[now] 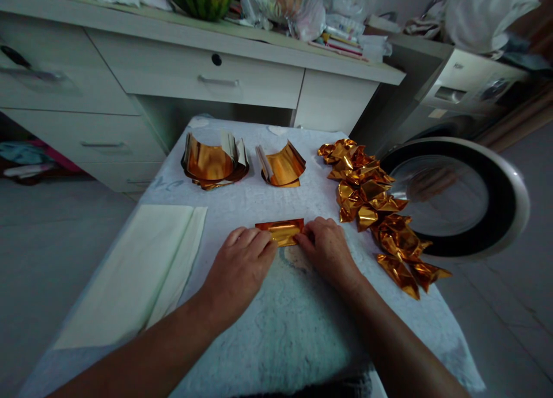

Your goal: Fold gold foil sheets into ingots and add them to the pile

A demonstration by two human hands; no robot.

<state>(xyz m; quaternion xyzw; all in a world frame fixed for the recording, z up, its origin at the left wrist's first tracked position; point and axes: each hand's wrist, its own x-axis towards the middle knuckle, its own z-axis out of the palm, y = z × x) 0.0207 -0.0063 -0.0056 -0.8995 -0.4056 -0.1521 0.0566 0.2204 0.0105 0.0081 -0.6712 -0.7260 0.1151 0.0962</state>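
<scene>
Because it looks thin, light and slick, the gold foil sheet (283, 233), flat on the cloth near the table's middle, probably creases easily and is best taken by its short ends, where left hand (242, 266) and right hand (327, 249) pinch it, fingers nearly closed. Beyond, curved foil stacks (210, 163) look springier; folded foil pieces (367, 190), right, look crushable.

On the cloth-covered table (276, 317) lay a gold strip (285, 234), curved stacks (210, 163) beyond it, pale sheets (125, 277) left, foil shapes (367, 188) right
</scene>
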